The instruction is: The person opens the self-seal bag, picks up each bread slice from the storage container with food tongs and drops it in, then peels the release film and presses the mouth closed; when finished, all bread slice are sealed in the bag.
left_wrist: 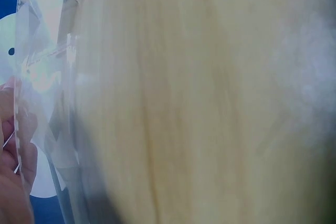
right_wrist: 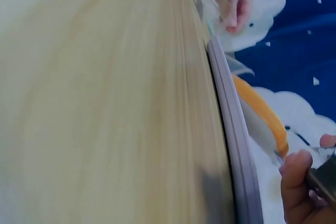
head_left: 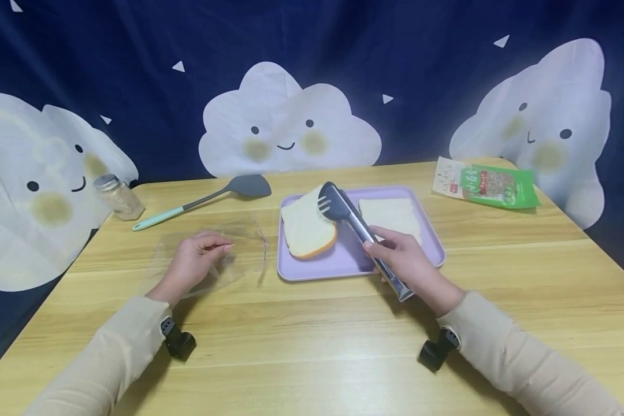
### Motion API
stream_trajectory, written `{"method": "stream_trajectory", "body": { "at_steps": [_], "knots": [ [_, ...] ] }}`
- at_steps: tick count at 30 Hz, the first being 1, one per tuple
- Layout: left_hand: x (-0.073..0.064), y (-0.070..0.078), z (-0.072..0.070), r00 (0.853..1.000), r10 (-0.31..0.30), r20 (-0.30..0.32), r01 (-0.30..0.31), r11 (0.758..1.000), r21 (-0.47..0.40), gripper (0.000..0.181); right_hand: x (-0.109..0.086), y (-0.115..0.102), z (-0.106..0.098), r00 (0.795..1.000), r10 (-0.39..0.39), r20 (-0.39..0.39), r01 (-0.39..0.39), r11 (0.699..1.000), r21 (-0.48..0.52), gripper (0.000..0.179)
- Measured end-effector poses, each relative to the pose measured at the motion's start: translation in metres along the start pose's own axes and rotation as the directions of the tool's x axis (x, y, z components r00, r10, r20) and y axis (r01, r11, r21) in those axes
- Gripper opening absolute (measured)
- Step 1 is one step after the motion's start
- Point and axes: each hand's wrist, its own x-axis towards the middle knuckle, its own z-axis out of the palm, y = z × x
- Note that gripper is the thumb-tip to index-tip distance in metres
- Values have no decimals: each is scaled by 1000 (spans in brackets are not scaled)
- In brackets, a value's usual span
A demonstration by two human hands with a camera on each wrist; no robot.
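My right hand grips metal food tongs by their handle. At their far end, a dark spoon-and-fork-shaped head overlaps the right side of a bread slice with an orange-brown crust. This slice stands tilted over the left part of a lilac tray. In the right wrist view its crust rises above the tray's rim. A second slice lies flat on the tray's right half. To the left, my left hand pinches a clear plastic bag, whose open end faces the tray.
Behind the bag lies a spatula with a grey head and mint handle. A lidded glass jar stands at the table's left edge. At the back right is a green and white food packet. A dark curtain with cloud shapes hangs behind.
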Motion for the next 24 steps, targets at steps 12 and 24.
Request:
{"method": "stream_trajectory", "body": {
  "at_steps": [12,24],
  "knots": [
    [0,1,0,1000,-12,-19,12,1000,11,13,-1,-14,24,987,-129,-95,111,979,-173,46],
    [-1,3,0,1000,-17,6,17,1000,12,13,-2,-13,20,987,-105,-120,93,991,-98,43]
  ]
}}
